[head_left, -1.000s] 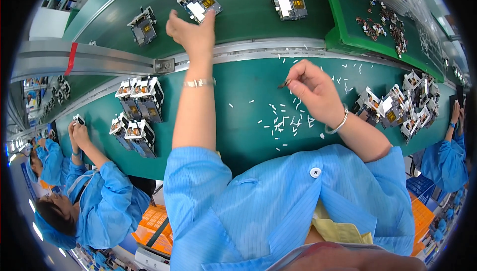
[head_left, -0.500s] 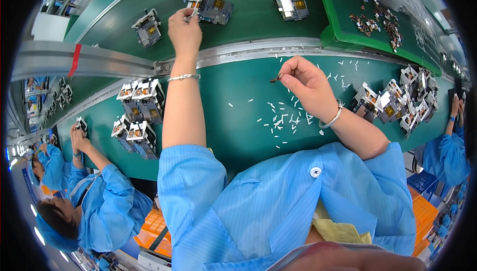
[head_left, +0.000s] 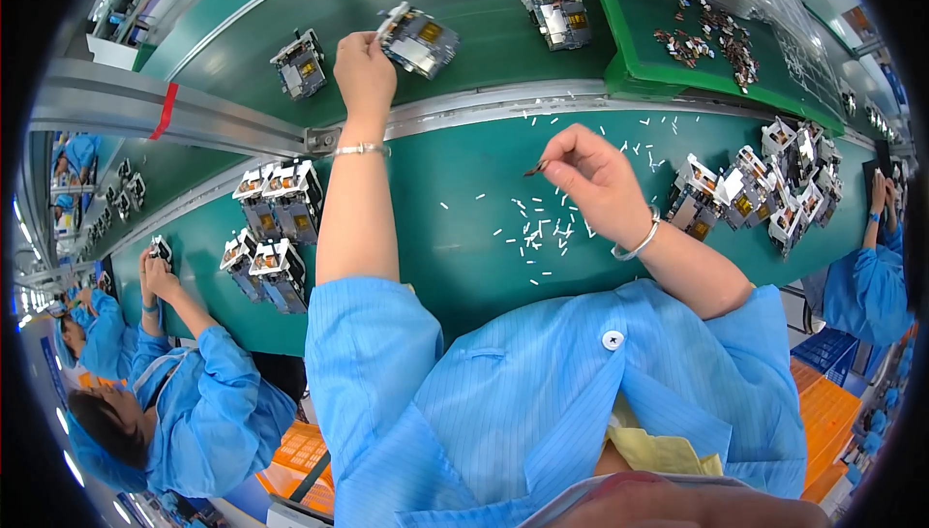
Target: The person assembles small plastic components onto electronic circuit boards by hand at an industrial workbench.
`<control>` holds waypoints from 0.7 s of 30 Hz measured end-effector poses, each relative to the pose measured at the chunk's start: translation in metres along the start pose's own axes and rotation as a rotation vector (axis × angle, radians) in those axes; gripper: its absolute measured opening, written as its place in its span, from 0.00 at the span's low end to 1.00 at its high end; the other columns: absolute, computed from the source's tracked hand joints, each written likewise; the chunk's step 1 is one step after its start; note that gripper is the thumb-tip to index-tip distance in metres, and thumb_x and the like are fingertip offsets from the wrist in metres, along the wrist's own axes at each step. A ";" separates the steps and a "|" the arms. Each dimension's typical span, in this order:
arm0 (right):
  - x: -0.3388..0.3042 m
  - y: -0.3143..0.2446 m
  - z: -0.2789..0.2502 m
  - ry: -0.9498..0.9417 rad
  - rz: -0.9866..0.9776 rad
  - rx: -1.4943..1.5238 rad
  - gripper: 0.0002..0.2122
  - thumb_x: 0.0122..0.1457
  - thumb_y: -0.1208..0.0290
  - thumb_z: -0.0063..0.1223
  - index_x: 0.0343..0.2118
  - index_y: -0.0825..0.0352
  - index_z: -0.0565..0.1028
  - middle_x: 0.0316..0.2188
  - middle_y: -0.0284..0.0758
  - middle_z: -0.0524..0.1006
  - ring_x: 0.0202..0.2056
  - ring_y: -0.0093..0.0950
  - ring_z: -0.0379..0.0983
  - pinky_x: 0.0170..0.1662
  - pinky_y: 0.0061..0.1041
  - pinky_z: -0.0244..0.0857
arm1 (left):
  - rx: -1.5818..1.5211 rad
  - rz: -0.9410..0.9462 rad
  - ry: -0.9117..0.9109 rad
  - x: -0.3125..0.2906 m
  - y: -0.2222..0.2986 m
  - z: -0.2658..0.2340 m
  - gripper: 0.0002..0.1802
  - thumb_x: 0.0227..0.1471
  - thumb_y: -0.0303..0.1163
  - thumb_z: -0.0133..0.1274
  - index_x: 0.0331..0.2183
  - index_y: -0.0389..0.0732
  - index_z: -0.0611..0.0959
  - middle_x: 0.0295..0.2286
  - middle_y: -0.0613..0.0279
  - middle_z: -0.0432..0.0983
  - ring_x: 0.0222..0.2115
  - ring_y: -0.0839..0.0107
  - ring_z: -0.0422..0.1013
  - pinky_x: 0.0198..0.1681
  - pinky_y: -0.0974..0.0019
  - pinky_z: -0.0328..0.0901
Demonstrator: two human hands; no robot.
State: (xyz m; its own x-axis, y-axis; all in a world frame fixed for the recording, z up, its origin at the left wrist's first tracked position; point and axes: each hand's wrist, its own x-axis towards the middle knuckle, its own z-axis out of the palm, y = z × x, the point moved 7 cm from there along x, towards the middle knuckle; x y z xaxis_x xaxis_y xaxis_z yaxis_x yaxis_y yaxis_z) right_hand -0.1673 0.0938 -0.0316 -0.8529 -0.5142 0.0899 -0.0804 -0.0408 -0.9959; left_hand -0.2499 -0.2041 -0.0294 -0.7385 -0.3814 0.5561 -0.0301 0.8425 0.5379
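My left hand [head_left: 365, 78] reaches over the far green strip, its fingers closed at the left edge of a boxy electronic module [head_left: 419, 41]. This module has a white frame, a grey body and a gold patch, and it looks slightly blurred. Its contact with the fingertips is partly hidden. Above the near green work surface [head_left: 435, 238], my right hand [head_left: 595, 180] pinches a small dark brown strip-like part [head_left: 535, 170] between thumb and fingertips. Small white slivers [head_left: 542, 228] lie scattered below that hand.
Similar modules stand in a left group [head_left: 276, 228] and a right cluster [head_left: 764, 189]; single ones lie on the far strip [head_left: 300, 65], [head_left: 558, 17]. A green-rimmed tray [head_left: 619, 68] holds small brown parts. A metal rail [head_left: 484, 107] divides the surfaces. Co-workers sit left [head_left: 213, 402] and right.
The module at my left hand has turned and shifted slightly right and nearer. My left hand has come slightly nearer; my right hand keeps its pinch on the brown part, a little lower.
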 end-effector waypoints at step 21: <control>-0.004 0.000 0.017 0.037 -0.132 -0.447 0.05 0.49 0.83 0.54 0.28 0.68 0.72 0.43 0.36 0.73 0.45 0.32 0.70 0.50 0.29 0.64 | -0.566 -0.265 -0.478 -0.184 0.102 -0.031 0.24 0.44 0.18 0.55 0.47 0.40 0.76 0.52 0.54 0.64 0.27 0.78 0.70 0.29 0.75 0.70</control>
State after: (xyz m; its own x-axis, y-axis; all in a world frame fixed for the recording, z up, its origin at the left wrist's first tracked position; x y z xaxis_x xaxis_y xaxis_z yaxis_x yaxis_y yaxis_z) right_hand -0.1550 0.0812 -0.0318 -0.8376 -0.4985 0.2234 -0.3968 0.2740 -0.8761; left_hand -0.0962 -0.0598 -0.0572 -0.9681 -0.2295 0.1002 0.0071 0.3750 0.9270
